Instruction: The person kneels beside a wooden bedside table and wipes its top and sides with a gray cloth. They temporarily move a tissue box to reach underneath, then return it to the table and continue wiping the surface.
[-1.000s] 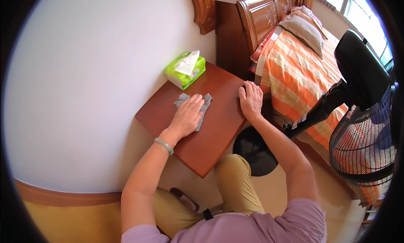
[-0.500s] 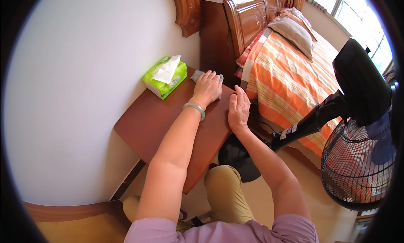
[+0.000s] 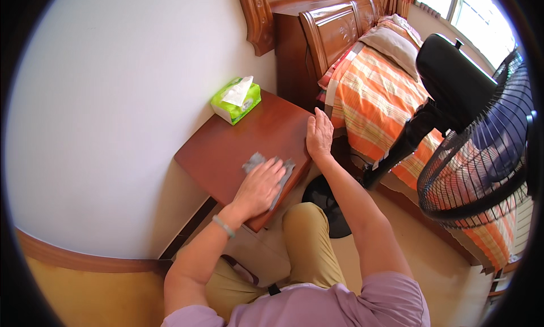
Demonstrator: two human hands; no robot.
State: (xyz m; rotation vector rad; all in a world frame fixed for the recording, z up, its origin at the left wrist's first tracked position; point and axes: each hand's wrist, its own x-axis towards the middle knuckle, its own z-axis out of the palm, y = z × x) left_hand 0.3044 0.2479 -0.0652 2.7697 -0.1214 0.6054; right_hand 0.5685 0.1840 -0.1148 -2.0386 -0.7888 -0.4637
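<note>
My left hand [image 3: 259, 185], with a pale bangle on its wrist, presses a crumpled grey cloth [image 3: 287, 177] onto the top of a reddish-brown wooden table [image 3: 226, 140]. The hand is near the table's front right edge, and the cloth sticks out past the fingers on both sides. At the table's right edge, toward the far corner, rests my right hand [image 3: 320, 135], its fingers stretched out and holding nothing. A bright green pack of tissues [image 3: 235, 103], one white tissue pulled up, stands at the back left of the table by the wall.
A black fan [image 3: 459, 100] leans in close on my right, its round base [image 3: 328, 205] on the floor beside the table. Behind it is a bed [image 3: 379, 100] with an orange checked cover. A white wall [image 3: 113, 111] borders the table's left side.
My left hand has drawn the cloth from the table's far edge back toward me. My right hand stays at the right edge. The view has shifted a little.
</note>
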